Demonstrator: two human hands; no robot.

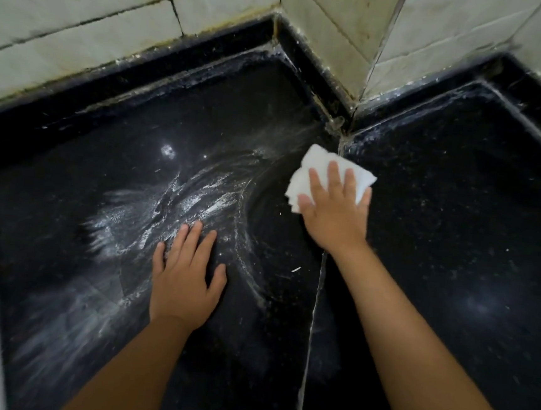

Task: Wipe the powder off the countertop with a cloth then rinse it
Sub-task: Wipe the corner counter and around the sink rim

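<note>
From the head view, I see my right hand (335, 210) pressing with flat fingers on the white cloth (326, 173), near the corner seam of the black tabletop (459, 205). My left hand (185, 282) rests open beside the smeared powder (170, 215).

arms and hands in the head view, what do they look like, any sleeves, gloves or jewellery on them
Both forearms are bare as far as the frame shows, with no sleeves in view. The left hand and right hand wear no gloves. No rings show on the fingers, and no watch or bracelet on either wrist.
</note>
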